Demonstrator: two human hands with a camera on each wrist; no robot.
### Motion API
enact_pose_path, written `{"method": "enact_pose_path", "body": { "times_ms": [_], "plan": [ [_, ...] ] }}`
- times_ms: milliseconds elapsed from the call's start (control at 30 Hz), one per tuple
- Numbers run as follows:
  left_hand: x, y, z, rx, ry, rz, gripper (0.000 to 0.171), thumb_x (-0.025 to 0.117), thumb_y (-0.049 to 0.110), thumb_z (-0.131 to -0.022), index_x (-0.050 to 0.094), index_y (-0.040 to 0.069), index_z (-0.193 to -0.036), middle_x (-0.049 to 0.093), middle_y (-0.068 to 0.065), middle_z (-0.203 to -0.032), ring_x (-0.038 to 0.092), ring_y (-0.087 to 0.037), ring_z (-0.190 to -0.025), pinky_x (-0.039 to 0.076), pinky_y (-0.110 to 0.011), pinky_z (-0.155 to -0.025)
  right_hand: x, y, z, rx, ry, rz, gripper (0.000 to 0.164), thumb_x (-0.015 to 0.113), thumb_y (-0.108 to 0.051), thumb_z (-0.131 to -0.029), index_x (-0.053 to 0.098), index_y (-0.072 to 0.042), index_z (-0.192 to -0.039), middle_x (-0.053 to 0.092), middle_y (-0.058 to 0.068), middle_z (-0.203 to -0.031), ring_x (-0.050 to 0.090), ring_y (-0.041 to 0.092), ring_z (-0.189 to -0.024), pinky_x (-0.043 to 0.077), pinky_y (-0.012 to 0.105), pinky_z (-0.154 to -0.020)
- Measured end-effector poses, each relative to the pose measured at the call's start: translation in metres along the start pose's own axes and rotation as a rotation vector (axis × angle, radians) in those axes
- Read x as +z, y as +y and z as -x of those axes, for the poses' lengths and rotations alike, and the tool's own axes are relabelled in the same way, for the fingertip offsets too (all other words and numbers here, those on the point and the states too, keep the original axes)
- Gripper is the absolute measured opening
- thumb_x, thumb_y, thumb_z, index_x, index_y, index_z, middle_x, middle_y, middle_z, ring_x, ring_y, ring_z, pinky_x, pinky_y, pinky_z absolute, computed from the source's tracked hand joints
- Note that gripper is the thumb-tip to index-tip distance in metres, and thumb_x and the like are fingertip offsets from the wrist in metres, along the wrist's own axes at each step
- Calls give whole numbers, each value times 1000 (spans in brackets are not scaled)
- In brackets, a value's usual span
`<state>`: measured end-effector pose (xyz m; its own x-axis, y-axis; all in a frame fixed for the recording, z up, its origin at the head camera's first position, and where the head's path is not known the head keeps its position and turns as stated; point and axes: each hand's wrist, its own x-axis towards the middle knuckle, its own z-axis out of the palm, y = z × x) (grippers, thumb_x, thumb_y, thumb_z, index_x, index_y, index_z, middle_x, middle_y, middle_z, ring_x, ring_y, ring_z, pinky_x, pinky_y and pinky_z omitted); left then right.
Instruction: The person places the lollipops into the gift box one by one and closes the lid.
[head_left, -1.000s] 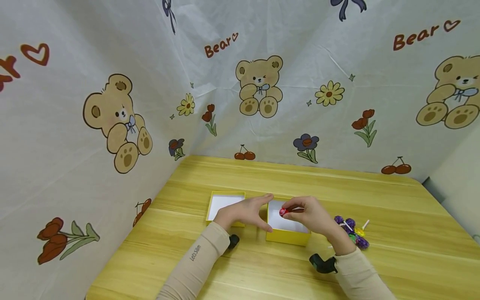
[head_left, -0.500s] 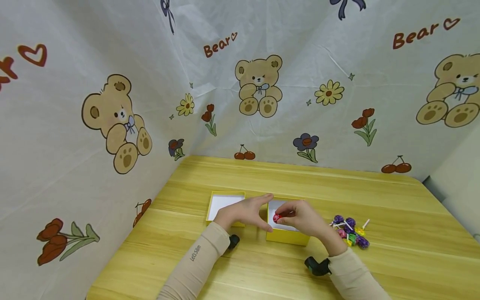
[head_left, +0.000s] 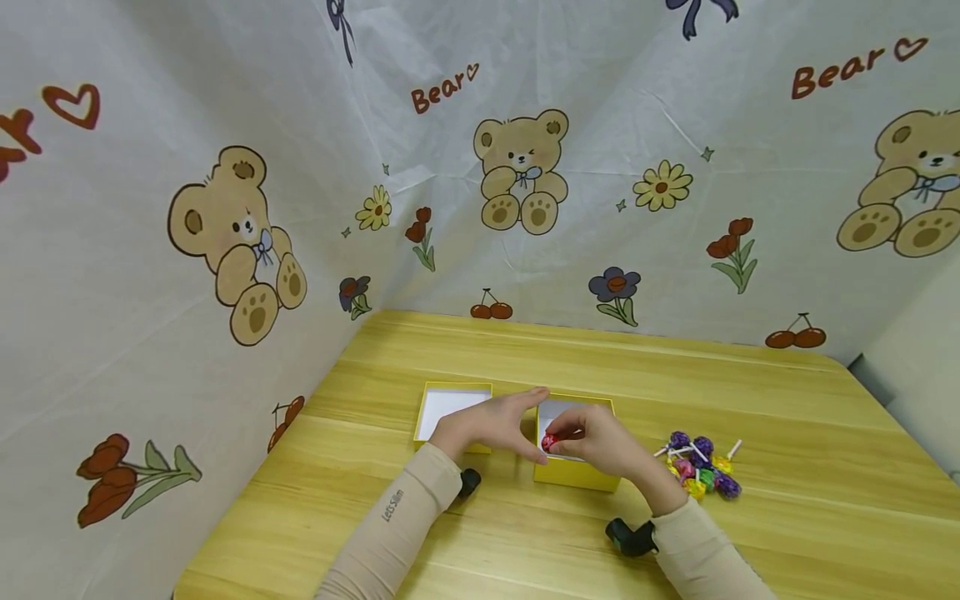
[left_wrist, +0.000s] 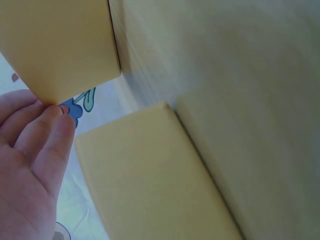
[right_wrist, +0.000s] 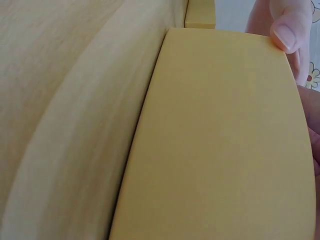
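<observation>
An open yellow box point(head_left: 576, 475) with a white inside stands on the table. My left hand point(head_left: 495, 423) spans its left wall, thumb at the front corner and fingers at the back one. In the left wrist view those fingertips meet the edge of the box point(left_wrist: 65, 45); the right wrist view shows the left thumb point(right_wrist: 286, 37) on a corner. Inside the box, near its left front corner, my right hand point(head_left: 600, 440) pinches a red-wrapped lollipop point(head_left: 549, 442). Its stick is hidden. Most of the right hand is behind the box wall in the right wrist view.
A shallow yellow lid point(head_left: 453, 407), white inside, lies left of the box, partly behind the left wrist. To the right, several lollipops point(head_left: 701, 462) in purple, yellow, green and pink wrappers lie in a heap. A bear-print cloth point(head_left: 570, 258) hangs behind the wooden table point(head_left: 420, 342).
My right hand has moved left and toward the front of the box with the red lollipop, uncovering more of the heap. My left hand has stayed at the box.
</observation>
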<state>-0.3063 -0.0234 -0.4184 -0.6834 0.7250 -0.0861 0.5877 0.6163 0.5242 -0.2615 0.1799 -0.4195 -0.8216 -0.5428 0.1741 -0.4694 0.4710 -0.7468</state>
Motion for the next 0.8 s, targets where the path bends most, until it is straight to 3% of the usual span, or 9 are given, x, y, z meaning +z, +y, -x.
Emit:
{"method": "enact_pose_path", "body": {
  "times_ms": [567, 800],
  "plan": [
    [0, 2, 0, 5, 6, -19, 103, 67, 61, -64, 12, 24, -144, 10, 10, -149, 18, -11, -135, 27, -34, -107, 3, 3, -3, 7, -50, 7, 9, 64, -9, -81, 67, -13, -88, 66, 1, -81, 60, 12, -73, 51, 21, -63],
    [-1, 2, 0, 6, 6, -13, 103, 67, 59, -65, 13, 22, -144, 9, 9, -149, 19, -11, -135, 28, -35, -107, 3, 1, -3, 27, -54, -15, 10, 63, -7, -80, 67, -8, -89, 67, 6, -82, 60, 13, -73, 51, 20, -63]
  ]
}}
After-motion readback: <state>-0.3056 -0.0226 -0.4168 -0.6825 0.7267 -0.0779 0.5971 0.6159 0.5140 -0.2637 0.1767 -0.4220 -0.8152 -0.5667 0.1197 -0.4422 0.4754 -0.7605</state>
